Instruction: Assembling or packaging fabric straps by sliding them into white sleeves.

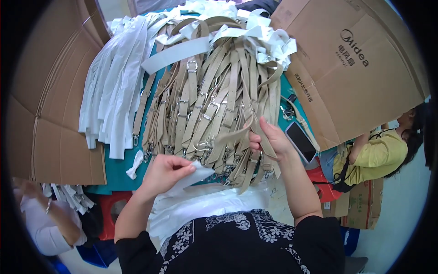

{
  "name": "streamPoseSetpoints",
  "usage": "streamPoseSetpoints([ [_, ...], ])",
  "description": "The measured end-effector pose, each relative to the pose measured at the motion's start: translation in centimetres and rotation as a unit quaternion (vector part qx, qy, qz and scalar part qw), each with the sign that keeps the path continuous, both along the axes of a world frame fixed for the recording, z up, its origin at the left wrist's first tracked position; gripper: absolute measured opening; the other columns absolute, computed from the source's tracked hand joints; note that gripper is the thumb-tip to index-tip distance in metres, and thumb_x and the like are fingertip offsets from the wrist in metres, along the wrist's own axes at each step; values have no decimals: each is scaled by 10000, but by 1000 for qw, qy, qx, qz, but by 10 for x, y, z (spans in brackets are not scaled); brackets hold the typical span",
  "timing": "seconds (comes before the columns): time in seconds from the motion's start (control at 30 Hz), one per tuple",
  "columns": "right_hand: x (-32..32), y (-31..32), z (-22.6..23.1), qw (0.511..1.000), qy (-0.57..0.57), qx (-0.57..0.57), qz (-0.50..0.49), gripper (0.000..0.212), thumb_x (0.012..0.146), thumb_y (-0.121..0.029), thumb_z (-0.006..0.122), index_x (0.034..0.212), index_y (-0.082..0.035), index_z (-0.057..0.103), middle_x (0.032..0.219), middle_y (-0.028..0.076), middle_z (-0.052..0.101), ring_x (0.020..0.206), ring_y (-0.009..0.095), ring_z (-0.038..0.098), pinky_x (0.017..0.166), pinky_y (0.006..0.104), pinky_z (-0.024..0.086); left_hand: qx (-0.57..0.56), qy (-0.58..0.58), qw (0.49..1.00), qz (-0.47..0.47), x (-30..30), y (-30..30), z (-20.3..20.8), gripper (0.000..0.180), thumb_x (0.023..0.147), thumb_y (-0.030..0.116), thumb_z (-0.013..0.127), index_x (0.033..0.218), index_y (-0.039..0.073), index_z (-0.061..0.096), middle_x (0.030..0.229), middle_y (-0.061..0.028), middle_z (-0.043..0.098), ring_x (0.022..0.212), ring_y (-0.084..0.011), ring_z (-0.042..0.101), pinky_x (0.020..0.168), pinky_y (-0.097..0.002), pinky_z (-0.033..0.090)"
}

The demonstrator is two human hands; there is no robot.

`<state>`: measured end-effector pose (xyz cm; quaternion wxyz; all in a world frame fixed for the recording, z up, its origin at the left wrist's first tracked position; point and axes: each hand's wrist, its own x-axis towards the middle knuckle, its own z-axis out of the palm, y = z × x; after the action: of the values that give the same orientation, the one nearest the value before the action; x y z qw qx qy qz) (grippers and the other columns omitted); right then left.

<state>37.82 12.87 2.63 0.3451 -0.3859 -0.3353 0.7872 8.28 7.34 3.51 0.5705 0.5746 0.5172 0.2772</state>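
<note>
My left hand (165,174) pinches a white paper or fabric strip (199,174) between thumb and fingers, just in front of the table's near edge. Gripped in my right hand (278,140) is a beige strap (232,136), whose ends stick out on both sides of the fingers. Behind both hands, a thick pile of beige straps (182,112) with metal buckles and clasps drapes toward me. Loose white strips (271,43) lie curled across its far end. More white material (210,203) covers my lap.
A bundle of long white strips (116,82) lies at left on the teal tabletop (119,171). A crumpled white piece (134,164) is near it. A phone (301,142) lies at right. Cardboard boxes (59,105) flank the table. People sit at left (52,223) and right (378,153).
</note>
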Motion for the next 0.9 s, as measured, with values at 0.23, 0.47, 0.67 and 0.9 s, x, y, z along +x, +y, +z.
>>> streamPoseSetpoints([
  [0.23,-70,3,-26,919,357,-112,-128,428,813,-568,420,769,-145,467,669,-23,484,652,110,505,667,296,441,-68,-200,970,117,-14,-12,-14,120,768,35,641,848,4,558,793,-32,602,675,-56,562,602,-174,451],
  [0.47,-105,-4,-5,970,211,33,-119,303,916,-380,379,977,-107,495,782,23,566,657,98,538,481,220,413,104,-121,972,171,-26,-40,-34,133,759,-7,629,855,-1,537,819,-45,590,704,-65,552,635,-187,452],
  [0.67,-100,10,7,974,212,86,2,247,920,-224,411,1090,-49,449,977,91,581,849,169,600,656,283,537,288,-38,941,176,-30,-40,-38,99,738,-9,651,802,-4,575,739,-60,616,639,-88,579,573,-201,473],
  [0.9,-94,6,18,984,125,117,42,253,921,-211,406,1089,-23,429,929,143,594,753,192,630,606,283,545,336,-50,931,135,-30,-31,-43,141,700,-25,676,798,-4,576,746,-79,624,650,-125,605,579,-219,486],
])
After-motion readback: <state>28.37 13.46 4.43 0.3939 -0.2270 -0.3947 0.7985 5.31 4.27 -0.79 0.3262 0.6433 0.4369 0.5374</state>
